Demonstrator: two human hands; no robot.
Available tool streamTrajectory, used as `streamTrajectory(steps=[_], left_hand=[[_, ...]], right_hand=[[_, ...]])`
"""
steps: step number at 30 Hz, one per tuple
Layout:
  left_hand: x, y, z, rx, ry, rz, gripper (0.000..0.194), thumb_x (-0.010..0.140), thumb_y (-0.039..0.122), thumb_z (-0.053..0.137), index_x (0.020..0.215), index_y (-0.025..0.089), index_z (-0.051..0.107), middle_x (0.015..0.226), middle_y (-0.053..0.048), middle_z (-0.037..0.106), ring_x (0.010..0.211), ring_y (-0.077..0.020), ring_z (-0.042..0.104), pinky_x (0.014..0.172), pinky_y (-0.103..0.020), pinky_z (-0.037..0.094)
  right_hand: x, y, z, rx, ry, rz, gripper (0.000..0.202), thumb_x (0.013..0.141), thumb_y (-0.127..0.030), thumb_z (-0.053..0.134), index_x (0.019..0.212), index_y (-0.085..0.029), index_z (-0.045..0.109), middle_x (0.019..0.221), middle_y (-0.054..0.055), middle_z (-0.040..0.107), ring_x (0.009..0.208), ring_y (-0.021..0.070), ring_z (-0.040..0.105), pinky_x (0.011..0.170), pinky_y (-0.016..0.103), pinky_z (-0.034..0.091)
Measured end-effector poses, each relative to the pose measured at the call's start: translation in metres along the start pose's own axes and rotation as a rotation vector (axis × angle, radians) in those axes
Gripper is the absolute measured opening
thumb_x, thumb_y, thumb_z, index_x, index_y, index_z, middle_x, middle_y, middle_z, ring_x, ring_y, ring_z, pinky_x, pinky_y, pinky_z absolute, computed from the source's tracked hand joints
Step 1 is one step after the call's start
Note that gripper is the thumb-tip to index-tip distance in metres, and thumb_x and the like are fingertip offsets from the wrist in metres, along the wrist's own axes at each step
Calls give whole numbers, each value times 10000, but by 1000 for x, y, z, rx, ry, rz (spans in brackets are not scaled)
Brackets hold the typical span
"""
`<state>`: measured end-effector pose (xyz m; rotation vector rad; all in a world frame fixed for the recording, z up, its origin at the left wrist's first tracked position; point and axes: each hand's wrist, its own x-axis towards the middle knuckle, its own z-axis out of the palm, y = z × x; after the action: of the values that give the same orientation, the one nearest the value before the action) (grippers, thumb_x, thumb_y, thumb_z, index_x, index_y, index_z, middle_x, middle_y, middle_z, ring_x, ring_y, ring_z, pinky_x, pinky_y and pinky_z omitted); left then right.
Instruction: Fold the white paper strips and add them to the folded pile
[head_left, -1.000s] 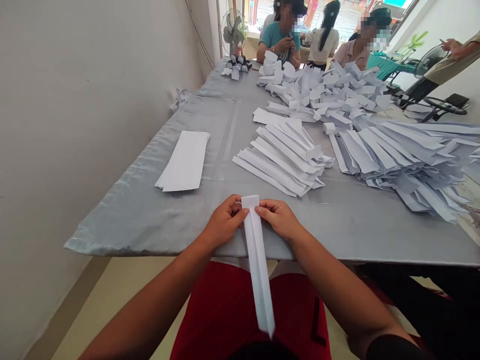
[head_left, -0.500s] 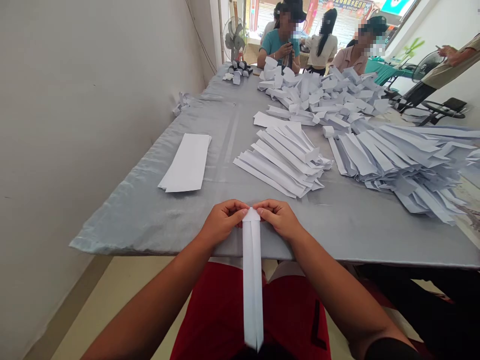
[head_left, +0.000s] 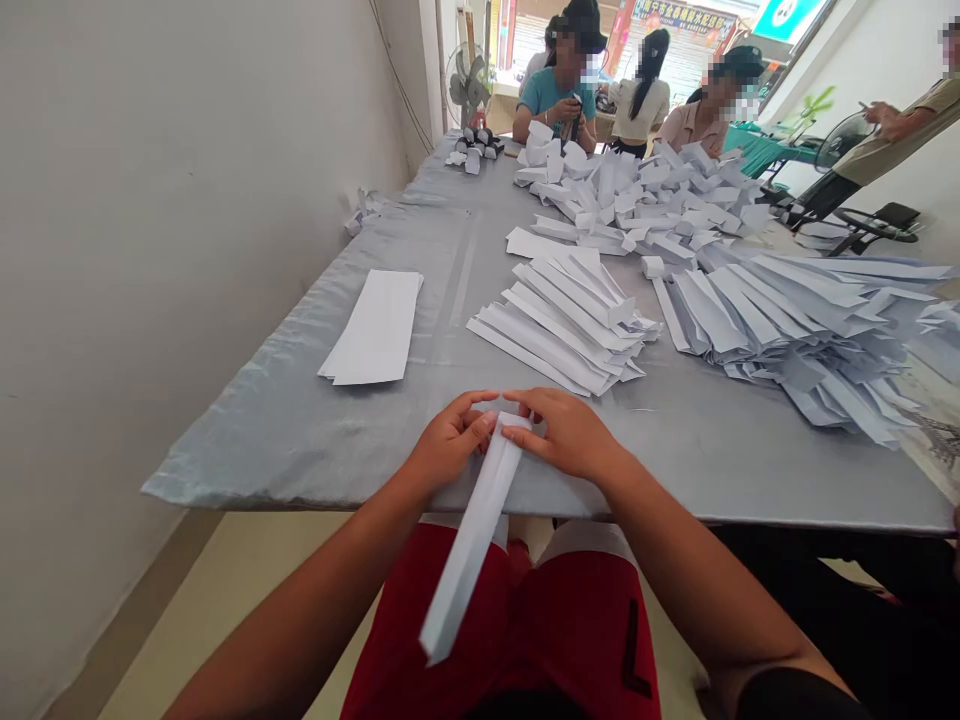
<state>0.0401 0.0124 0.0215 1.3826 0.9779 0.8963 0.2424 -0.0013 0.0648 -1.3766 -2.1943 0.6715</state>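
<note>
A long folded strip of white paper [head_left: 474, 535] slants from the table edge down over my lap, its lower end towards the left. My right hand [head_left: 566, 430] grips its upper end, thumb lying on top of the paper. At the strip's left edge, my left hand [head_left: 456, 435] is curled with its thumb tip against the paper. Ahead lies a fanned pile of folded paper strips [head_left: 562, 325], and to the left a flat stack of white paper sheets [head_left: 375, 328].
A bigger heap of folded strips [head_left: 780, 320] covers the right side of the grey-covered table [head_left: 300, 440]. Behind it are many crumpled-looking paper pieces [head_left: 637, 190]. A wall [head_left: 187, 200] runs along the left. Several people sit or stand at the far side, near a fan [head_left: 469, 80].
The strip has swung from hanging straight down to slanting, its lower end now to the left. My right hand has shifted so its thumb lies across the strip's top.
</note>
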Motion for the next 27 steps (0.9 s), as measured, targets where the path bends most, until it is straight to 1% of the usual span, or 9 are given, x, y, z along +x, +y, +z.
streamTrajectory(steps=[5,9,11,15,17,19,21,23,27], left_hand=[[-1,1,-4,-70,-108,-35,685,877,652,557,1369,178,516,914,-73,768,669,-154,634,669,-300,497],[-4,5,-23,-106,3,9,702,859,738,524,1276,175,566,918,-89,761,652,-160,637,630,-302,480],[-8,8,-36,-128,134,55,668,844,750,535,1183,178,606,857,-67,741,620,-154,607,596,-298,469],[-20,14,-56,-99,350,135,526,862,684,561,1044,198,647,770,-33,694,589,-147,566,574,-298,455],[-25,18,-59,-69,404,165,476,874,653,568,1017,208,654,762,-27,683,590,-146,562,586,-303,458],[-29,20,-59,-47,423,188,454,876,644,574,1003,216,658,758,-24,677,593,-146,560,592,-307,463],[-33,21,-58,-19,417,201,460,877,652,567,1004,220,659,760,-26,677,595,-148,561,593,-310,469],[-34,21,-60,52,403,199,469,891,653,536,1028,221,658,784,-34,685,612,-156,574,610,-319,488],[-29,18,-83,479,461,208,387,872,572,594,1068,250,679,945,-61,715,805,-218,638,770,-370,514]], right_hand=[[6,6,-21,51,-135,88,494,898,-180,485,1376,-191,607,627,-44,588,598,125,519,624,265,399],[6,24,-53,330,-110,225,371,840,-281,540,1138,-184,737,654,-27,579,552,112,519,534,251,433],[6,34,-78,409,154,283,290,787,-348,586,949,-181,760,688,-4,602,562,115,534,508,251,448],[10,47,-125,445,780,337,229,751,-352,609,870,-191,721,669,-11,584,489,100,499,458,252,430],[16,49,-140,404,1002,361,193,778,-315,581,859,-191,704,671,-7,586,459,94,499,455,256,421],[21,51,-146,336,1115,394,176,802,-288,559,851,-186,694,663,-2,595,444,95,507,457,256,408],[26,54,-146,246,1079,447,182,812,-291,571,878,-183,700,598,-14,588,420,103,481,449,254,378],[27,60,-141,142,944,500,216,814,-334,605,920,-182,716,501,-41,544,402,115,441,449,256,351],[18,73,-124,36,820,487,326,830,-464,612,935,-178,728,428,-77,458,407,124,408,470,260,342]])
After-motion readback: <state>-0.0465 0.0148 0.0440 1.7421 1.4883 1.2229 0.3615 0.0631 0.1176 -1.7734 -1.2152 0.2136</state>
